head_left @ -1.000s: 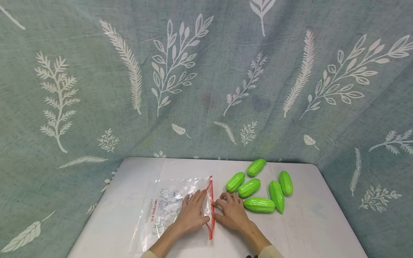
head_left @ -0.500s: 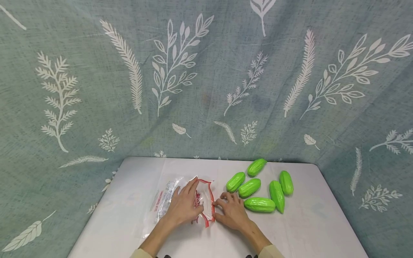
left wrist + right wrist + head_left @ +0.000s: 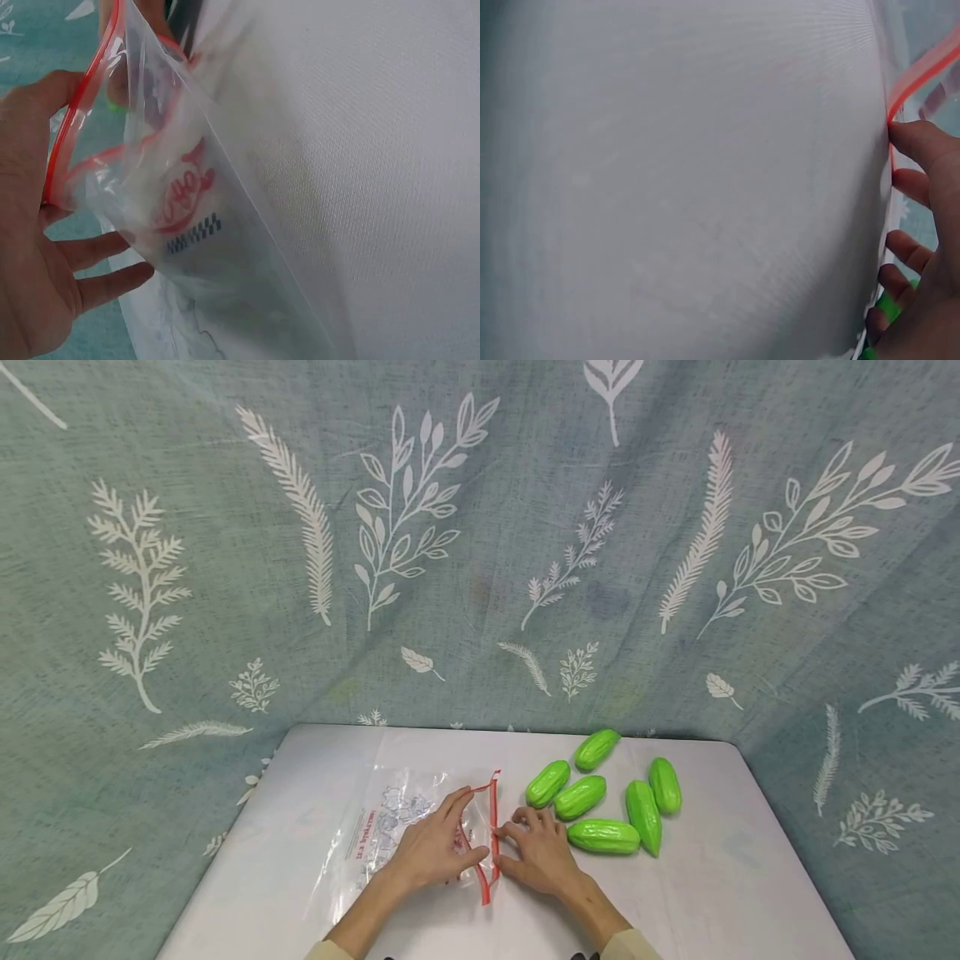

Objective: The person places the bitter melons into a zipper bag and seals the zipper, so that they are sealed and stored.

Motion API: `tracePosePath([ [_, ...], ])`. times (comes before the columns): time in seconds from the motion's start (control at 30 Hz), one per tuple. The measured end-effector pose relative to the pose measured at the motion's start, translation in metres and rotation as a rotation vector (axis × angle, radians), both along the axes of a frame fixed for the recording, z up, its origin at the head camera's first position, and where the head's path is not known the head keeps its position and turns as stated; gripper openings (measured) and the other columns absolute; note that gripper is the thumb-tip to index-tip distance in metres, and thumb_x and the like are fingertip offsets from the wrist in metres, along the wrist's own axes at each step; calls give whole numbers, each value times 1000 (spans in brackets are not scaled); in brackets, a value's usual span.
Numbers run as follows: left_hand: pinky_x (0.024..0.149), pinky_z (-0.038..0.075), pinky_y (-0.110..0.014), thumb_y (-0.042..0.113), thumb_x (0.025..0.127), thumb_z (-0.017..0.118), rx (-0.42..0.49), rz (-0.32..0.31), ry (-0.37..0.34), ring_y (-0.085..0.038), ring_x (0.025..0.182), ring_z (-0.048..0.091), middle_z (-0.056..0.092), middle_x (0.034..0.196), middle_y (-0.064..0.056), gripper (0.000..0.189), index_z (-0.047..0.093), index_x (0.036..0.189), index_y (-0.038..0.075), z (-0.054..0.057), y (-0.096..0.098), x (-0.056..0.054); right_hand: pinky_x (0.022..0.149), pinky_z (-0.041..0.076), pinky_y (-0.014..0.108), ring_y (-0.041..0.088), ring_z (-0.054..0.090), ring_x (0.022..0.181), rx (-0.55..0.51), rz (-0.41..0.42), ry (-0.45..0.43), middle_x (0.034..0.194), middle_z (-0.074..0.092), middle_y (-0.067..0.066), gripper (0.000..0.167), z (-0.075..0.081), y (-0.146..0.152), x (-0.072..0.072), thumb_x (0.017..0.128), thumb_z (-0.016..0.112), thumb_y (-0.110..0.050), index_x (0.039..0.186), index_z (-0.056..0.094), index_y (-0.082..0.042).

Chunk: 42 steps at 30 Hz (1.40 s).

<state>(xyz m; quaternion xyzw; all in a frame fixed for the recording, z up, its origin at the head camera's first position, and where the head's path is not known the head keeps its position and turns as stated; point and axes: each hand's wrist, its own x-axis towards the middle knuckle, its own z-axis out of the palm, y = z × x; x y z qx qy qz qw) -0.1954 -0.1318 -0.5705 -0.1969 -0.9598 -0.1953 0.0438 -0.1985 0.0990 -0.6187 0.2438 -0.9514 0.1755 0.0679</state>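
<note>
A clear zip bag (image 3: 396,814) with printed figures and red lettering lies on the table, its red-edged mouth facing right and parted. My left hand (image 3: 433,850) lies over the bag, fingers extended and thumb apart, at the upper layer's red edge. In the left wrist view the left hand (image 3: 30,172) spreads its thumb and fingers against the raised plastic. At the lower red edge, my right hand (image 3: 542,852) rests its thumb and index fingertips apart on the strip. The right wrist view shows that thumb (image 3: 915,139) touching the red strip (image 3: 922,71).
Several bright green, ridged, cucumber-like vegetables (image 3: 603,836) lie right of the bag, the nearest one beside my right hand. Behind the white table (image 3: 712,885) hangs a blue-green cloth (image 3: 480,568) with a white leaf print, also along both sides.
My left hand first drew the upper layer left, widening the bag's mouth, then shifted slightly back right with the opening narrower. My right hand and the green vegetables have stayed in place.
</note>
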Motion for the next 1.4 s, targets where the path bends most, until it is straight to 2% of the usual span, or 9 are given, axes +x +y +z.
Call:
tracePosePath([
  [0.07, 47, 41, -25, 74, 79, 65, -12, -1, -4, -10, 73, 58, 38, 159, 4, 99, 35, 157, 22, 0, 1, 0, 83, 42, 48, 27, 47, 117, 6, 5, -8, 129, 54, 4, 42, 1, 0, 0, 88, 69, -55, 124, 70, -33],
  [0.27, 47, 41, -25, 84, 77, 57, -39, 2, 16, -12, 72, 58, 37, 158, 6, 103, 36, 156, 22, -1, 3, 0, 85, 44, 50, 28, 48, 119, 43, -3, -25, 130, 54, 3, 47, 5, -1, 0, 88, 68, -56, 129, 67, -33],
  [0.43, 47, 40, -25, 84, 76, 58, -62, 19, 31, -10, 65, 53, 37, 158, 8, 103, 35, 157, 23, -1, 5, -1, 84, 44, 48, 27, 49, 118, 71, -10, -16, 128, 55, 2, 49, 8, -2, 1, 88, 67, -56, 130, 66, -32],
  [0.6, 50, 44, -28, 84, 76, 58, -65, 27, 52, -11, 68, 57, 38, 158, 8, 104, 36, 157, 21, -3, 6, 0, 83, 44, 47, 27, 51, 117, 73, -7, 13, 125, 56, 1, 49, 8, -2, 0, 87, 68, -55, 130, 65, -30],
  [0.8, 49, 44, -30, 87, 76, 54, -66, 37, 35, -12, 66, 57, 37, 159, 7, 107, 34, 158, 21, -6, 7, -1, 83, 46, 47, 27, 53, 116, 69, -11, 34, 124, 57, 1, 51, 8, -2, 1, 87, 69, -55, 131, 65, -31],
  [1.17, 45, 38, -26, 77, 82, 59, -42, 44, 27, -7, 57, 48, 36, 159, 9, 97, 35, 157, 21, -8, 7, -1, 82, 47, 46, 26, 54, 115, 62, -19, 36, 123, 58, 1, 51, 10, -1, 3, 87, 69, -53, 132, 65, -29],
  [1.4, 44, 38, -27, 76, 82, 60, -27, 45, 10, -8, 56, 48, 36, 159, 8, 97, 35, 158, 20, -8, 7, 0, 82, 47, 46, 26, 55, 115, 52, -18, 51, 122, 58, 2, 52, 11, -1, 4, 87, 70, -52, 132, 65, -27],
])
